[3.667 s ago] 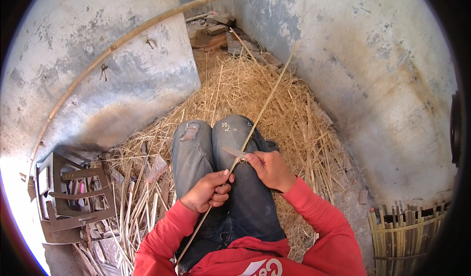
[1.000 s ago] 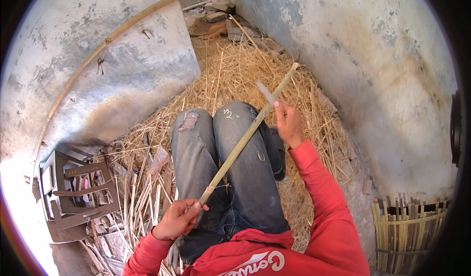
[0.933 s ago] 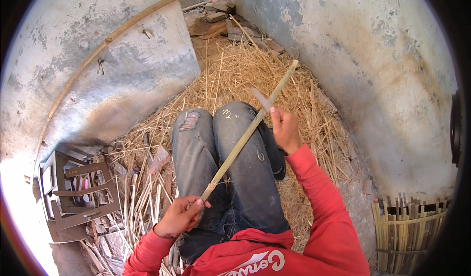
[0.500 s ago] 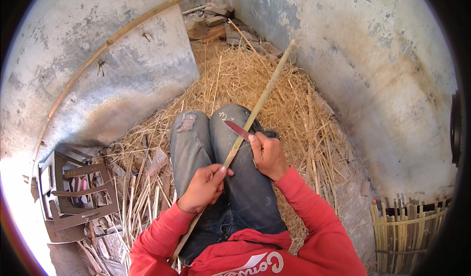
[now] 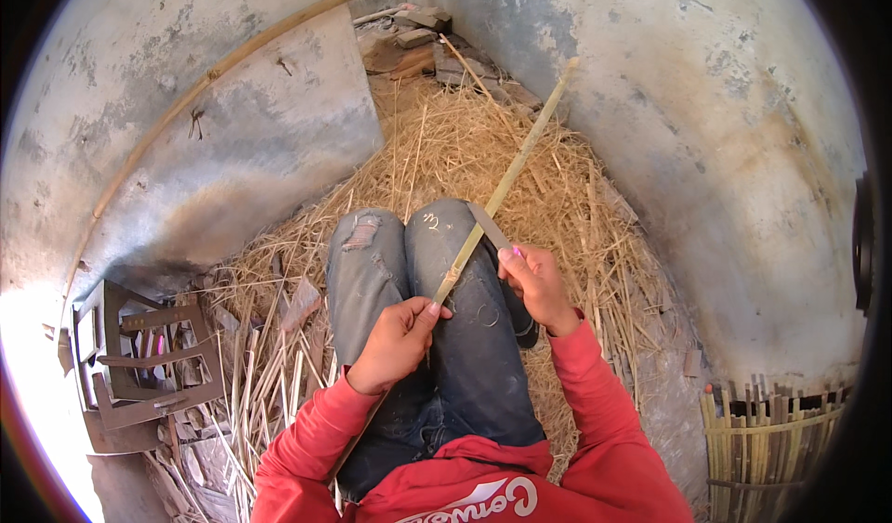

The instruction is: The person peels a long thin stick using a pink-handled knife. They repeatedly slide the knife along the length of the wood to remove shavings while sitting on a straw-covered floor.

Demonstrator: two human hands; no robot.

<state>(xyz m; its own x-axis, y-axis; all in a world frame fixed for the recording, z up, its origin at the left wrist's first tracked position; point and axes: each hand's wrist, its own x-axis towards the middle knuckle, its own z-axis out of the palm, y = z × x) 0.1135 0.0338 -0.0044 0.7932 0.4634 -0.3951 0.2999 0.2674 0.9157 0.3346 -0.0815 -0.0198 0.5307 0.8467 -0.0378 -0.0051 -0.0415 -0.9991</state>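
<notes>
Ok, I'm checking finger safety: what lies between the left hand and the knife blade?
The head view shows a stretch of pale strip there, with the jeans beneath it.

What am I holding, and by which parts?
Left hand: the long pale-green bamboo strip, pinched just below its node. Right hand: the grey-bladed metal knife, by its handle end, mostly hidden.

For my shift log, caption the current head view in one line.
Left hand grips a bamboo strip slanting over the jeans; right hand holds a knife across it.

Pale yellow-green strip (image 5: 510,177), grey knife blade (image 5: 491,228), red sleeves (image 5: 596,379)
</notes>
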